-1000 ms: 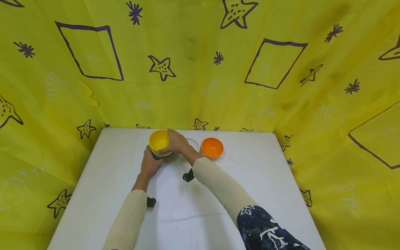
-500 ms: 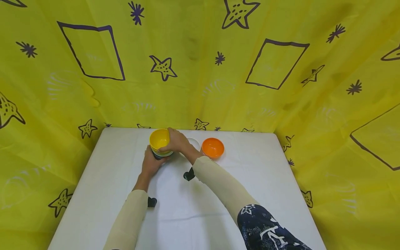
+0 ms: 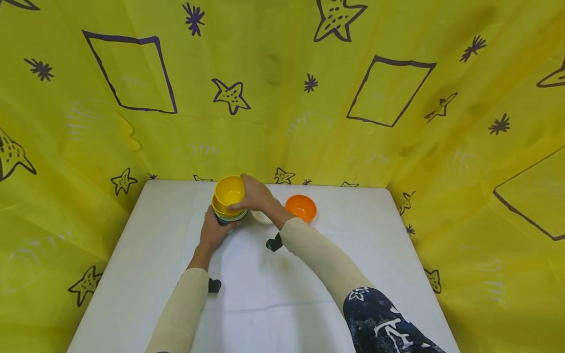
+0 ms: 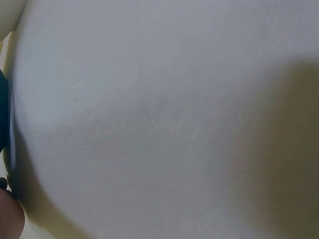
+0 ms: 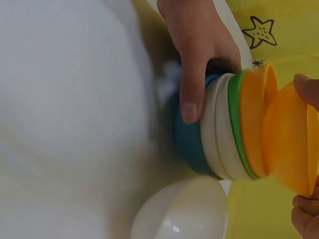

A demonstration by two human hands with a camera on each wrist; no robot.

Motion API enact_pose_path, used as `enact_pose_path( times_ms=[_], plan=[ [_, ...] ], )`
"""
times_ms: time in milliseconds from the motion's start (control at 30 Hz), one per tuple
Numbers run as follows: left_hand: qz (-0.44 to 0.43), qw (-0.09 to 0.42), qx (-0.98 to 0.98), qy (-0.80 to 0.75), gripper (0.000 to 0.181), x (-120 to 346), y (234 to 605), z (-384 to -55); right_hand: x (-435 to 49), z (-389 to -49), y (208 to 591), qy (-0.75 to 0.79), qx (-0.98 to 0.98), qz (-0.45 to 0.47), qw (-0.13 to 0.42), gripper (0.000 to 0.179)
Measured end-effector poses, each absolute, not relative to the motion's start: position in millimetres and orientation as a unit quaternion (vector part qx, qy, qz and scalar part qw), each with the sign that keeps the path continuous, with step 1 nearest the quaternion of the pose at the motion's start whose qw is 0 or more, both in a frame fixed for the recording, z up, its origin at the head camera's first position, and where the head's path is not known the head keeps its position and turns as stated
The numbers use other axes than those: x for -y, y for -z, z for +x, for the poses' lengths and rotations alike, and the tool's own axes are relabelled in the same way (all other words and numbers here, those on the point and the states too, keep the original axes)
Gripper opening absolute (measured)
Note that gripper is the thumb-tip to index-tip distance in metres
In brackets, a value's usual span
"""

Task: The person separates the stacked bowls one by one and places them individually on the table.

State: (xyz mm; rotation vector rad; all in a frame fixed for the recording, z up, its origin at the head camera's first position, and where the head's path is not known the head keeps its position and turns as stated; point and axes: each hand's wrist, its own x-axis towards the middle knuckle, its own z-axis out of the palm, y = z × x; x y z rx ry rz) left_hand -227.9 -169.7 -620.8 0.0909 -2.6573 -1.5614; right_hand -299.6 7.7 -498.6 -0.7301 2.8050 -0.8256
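At the table's far side my left hand [image 3: 214,231] grips a stack of nested bowls low down, its thumb across the blue bowl [image 5: 190,144] at the bottom. Above the blue one sit off-white bowls [image 5: 224,129], a green-rimmed bowl [image 5: 236,114] and a yellow bowl [image 5: 253,129]. My right hand [image 3: 259,195] pinches another yellow bowl [image 3: 229,189] by its rim, tilted just over the stack's top and partly out of it. The left wrist view holds mostly white cloth, with a sliver of the blue bowl at its left edge.
A white bowl [image 3: 260,217] stands right of the stack, partly behind my right hand. Further right stands an orange bowl [image 3: 301,208]. The white-covered table [image 3: 273,304] meets yellow patterned curtains [image 3: 265,137] at its back and sides.
My right hand has raised the top yellow bowl up and slightly right, and the yellow bowl beneath now shows. The left hand has stayed on the stack.
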Motion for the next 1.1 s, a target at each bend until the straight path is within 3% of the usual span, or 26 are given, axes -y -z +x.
enact_pose_path(
  times_ms=[600,833,1100],
  plan=[
    [0.038,0.022,0.871,0.490,0.108,173.8,622.1,-223.9,-64.7,-308.9,491.3,0.332,-0.922,-0.195,0.040,0.099],
    [0.039,0.035,0.872,0.487,0.109,173.5,623.2,-228.5,-101.4,-310.5,499.8,0.323,-0.934,-0.147,0.046,0.112],
    [0.037,0.025,0.870,0.491,0.107,169.4,623.1,-229.0,-150.8,-301.1,511.9,0.347,-0.932,-0.089,0.050,0.099]
  ],
)
